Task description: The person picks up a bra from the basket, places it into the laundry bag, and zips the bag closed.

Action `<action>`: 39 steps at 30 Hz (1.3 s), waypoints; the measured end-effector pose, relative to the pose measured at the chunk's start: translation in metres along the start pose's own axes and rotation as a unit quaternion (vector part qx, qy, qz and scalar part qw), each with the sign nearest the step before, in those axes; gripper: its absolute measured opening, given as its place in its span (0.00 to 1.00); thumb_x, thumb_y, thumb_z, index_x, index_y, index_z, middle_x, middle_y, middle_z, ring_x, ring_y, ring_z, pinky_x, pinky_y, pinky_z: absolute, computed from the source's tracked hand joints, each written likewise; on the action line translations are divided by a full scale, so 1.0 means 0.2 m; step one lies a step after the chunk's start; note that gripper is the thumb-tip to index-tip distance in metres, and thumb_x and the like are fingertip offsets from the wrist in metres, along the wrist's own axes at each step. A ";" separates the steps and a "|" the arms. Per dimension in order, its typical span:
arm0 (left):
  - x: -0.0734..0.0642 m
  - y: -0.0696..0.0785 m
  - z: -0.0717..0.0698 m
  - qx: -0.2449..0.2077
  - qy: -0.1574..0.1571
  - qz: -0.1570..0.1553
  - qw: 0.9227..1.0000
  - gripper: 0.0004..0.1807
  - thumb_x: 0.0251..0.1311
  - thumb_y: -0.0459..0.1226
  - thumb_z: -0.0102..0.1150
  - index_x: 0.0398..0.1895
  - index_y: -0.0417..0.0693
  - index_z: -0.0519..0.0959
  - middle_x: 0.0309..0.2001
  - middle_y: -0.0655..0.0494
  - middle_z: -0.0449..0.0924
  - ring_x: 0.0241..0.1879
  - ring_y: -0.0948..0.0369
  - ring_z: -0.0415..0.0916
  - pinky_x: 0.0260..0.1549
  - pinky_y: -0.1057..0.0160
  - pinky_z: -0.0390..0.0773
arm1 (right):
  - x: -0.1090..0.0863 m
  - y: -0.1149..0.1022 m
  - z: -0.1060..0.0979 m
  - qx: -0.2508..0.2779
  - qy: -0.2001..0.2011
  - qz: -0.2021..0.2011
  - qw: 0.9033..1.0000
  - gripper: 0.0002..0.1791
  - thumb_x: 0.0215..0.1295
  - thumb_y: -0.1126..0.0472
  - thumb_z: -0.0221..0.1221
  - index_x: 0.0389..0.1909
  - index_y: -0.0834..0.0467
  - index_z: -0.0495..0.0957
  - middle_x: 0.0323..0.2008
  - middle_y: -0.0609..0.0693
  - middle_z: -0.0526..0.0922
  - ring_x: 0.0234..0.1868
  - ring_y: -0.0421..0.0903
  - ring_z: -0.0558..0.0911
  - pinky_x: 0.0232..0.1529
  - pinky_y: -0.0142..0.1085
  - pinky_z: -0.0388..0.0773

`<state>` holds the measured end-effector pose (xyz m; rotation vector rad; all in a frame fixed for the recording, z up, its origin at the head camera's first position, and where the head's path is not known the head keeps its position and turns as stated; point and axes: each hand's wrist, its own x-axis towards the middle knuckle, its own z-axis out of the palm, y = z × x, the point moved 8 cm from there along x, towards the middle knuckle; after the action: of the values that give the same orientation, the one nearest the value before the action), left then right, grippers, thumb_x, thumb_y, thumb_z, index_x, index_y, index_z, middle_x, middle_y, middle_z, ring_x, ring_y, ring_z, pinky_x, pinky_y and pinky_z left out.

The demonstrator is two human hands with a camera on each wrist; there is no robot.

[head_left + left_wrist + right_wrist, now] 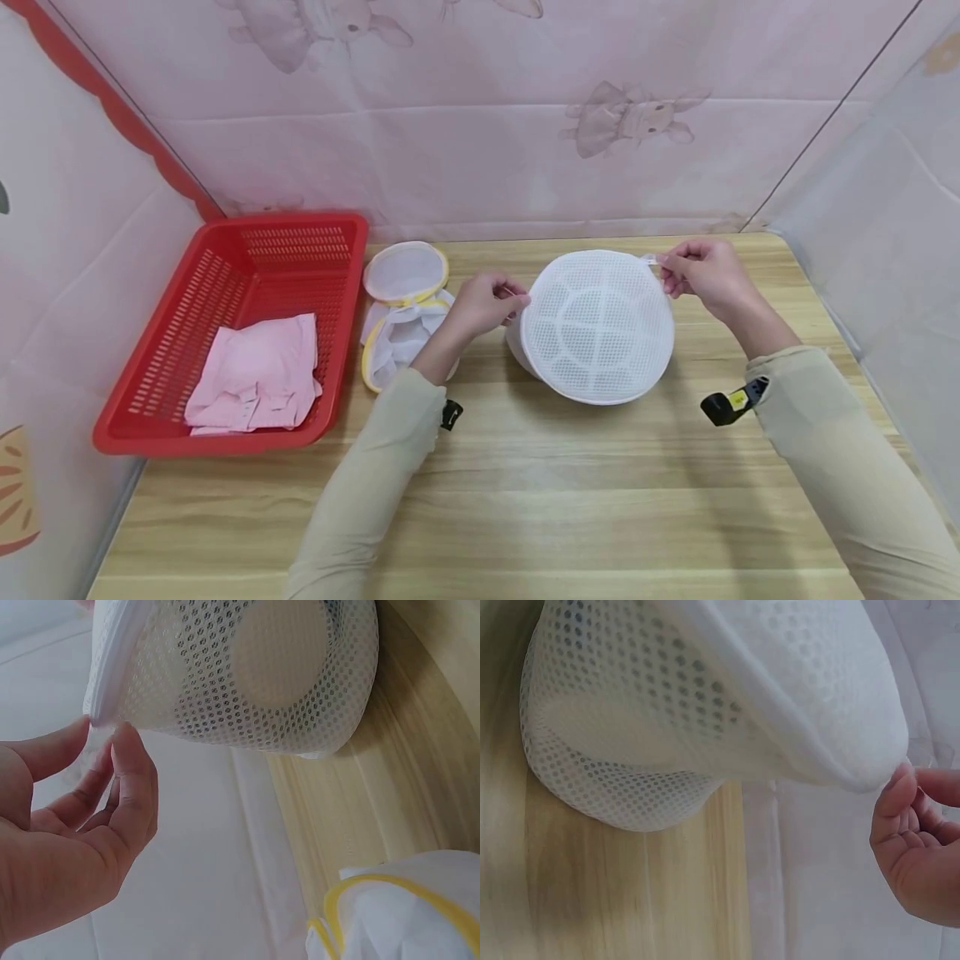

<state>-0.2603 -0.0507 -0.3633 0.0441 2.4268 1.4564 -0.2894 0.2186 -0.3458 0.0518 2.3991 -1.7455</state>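
Note:
A white mesh laundry bag [597, 329] stands on the table, its round top tilted toward me. At the left of its rim my left hand [483, 304] pinches the edge between thumb and fingertips. Across from it, at the upper right, my right hand [705, 271] pinches a small pale tab on the rim. In the left wrist view the left hand [82, 802] is at the corner of the mesh bag [217, 682], and a pale round patch shows on its side. The right wrist view has the right hand [922, 840] gripping the tip of the bag's rim [802, 742].
Left of the bag lie white mesh pouches with yellow trim [405, 275], close to my left forearm. Farther left a red plastic basket [348, 275] holds a folded pink garment [258, 371]. The wooden table [570, 500] meets a pink printed wall covering [465, 167] at the back.

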 end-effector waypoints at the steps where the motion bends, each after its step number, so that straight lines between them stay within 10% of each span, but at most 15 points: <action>1: 0.00 -0.01 0.00 -0.004 -0.004 -0.005 1.000 0.08 0.58 0.36 0.58 0.37 0.39 0.78 0.30 0.49 0.77 0.29 0.55 0.78 0.26 0.68 0.78 | 0.00 0.01 0.00 0.004 -0.002 0.004 1.000 0.10 0.65 0.64 0.53 0.32 0.70 0.71 0.21 0.49 0.75 0.19 0.39 0.74 0.22 0.30 0.76; 21: 0.00 -0.09 0.02 -0.057 -0.007 -0.032 0.998 0.10 0.60 0.36 0.56 0.39 0.36 0.76 0.27 0.48 0.75 0.20 0.63 0.75 0.31 0.59 0.81 | -0.11 0.16 0.05 0.000 -0.152 -0.001 0.988 0.08 0.59 0.64 0.60 0.36 0.66 0.75 0.24 0.48 0.78 0.23 0.42 0.76 0.28 0.33 0.77; 39: -0.10 -0.21 -0.16 -0.024 0.037 0.007 0.999 0.11 0.62 0.38 0.54 0.40 0.38 0.76 0.31 0.45 0.78 0.32 0.53 0.78 0.33 0.62 0.79 | -0.10 0.19 0.03 0.068 -0.072 0.018 0.995 0.04 0.60 0.70 0.56 0.27 0.61 0.76 0.22 0.47 0.77 0.20 0.40 0.74 0.23 0.29 0.75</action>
<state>-0.2439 -0.1019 -0.3814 -0.0040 2.4517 1.5478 -0.2641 0.2262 -0.3799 -0.0141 2.1628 -1.8283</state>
